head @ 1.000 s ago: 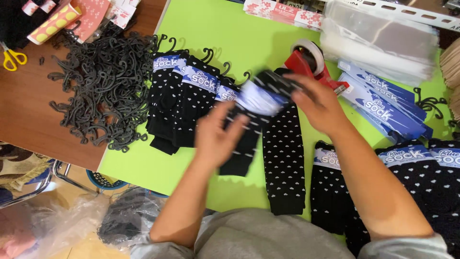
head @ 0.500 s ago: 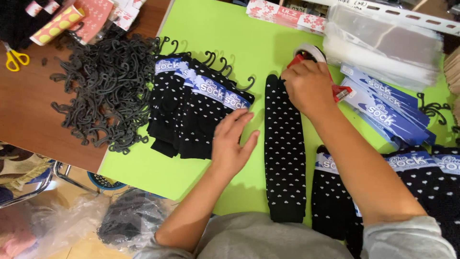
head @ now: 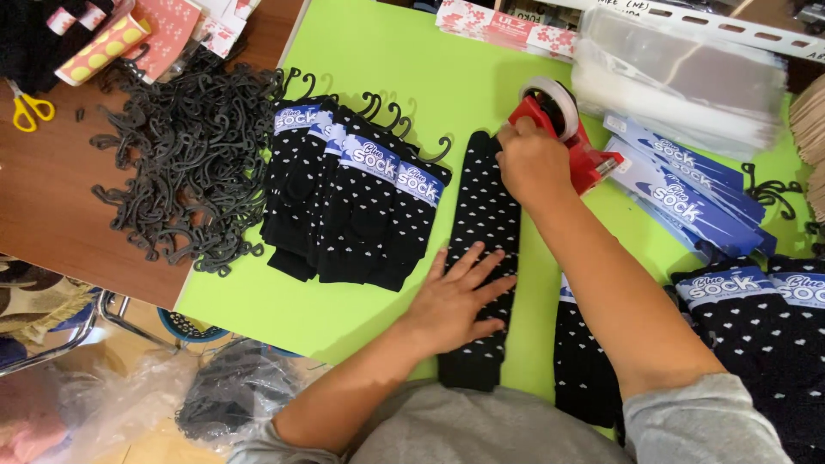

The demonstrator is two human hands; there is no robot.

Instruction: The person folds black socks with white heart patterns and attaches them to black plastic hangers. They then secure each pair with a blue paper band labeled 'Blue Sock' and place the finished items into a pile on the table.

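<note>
Both hands, left hand (head: 460, 296) and right hand (head: 531, 163), touch the dotted sock (head: 484, 215).

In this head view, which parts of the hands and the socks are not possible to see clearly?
- Right hand fingertips: curled under at the top of the unlabelled sock, beside the red tape dispenser.
- Sock's middle: under the left hand.
- Sock's lower end: partly behind the grey shirt.
- Labelled socks at right: cut by the frame edge.

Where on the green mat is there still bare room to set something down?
Bare green mat lies above the labelled socks, left of the tape dispenser. Another strip lies below those socks, beside the left hand. The right side, with blue label cards, is crowded.
</note>
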